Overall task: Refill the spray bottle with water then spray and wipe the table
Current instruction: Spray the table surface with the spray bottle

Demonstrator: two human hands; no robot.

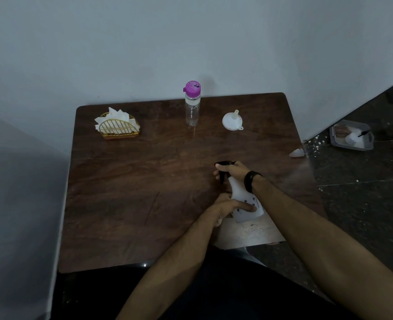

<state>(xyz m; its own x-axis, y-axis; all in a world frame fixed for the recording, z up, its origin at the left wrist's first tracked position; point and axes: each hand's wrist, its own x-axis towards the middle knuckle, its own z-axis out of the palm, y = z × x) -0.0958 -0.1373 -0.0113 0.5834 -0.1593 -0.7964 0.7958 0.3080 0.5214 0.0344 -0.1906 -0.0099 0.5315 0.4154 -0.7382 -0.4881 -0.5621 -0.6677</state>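
Observation:
A white spray bottle (241, 195) with a black trigger head stands on the dark wooden table (144, 192), right of centre. My left hand (231, 207) grips its lower body. My right hand (231, 169) is curled round the black head at the top. A clear water bottle (192, 109) with a purple cap stands upright at the back edge. To its right a white funnel (232, 121) lies on its side. A gold wire holder with white napkins (118, 125) sits at the back left.
The table stands in a corner against a pale wall. To the right is dark floor with white specks, a grey tray (352, 137) holding items, and a small white scrap (297, 153) by the table's right edge. A pale worn patch (248, 234) marks the table's near edge.

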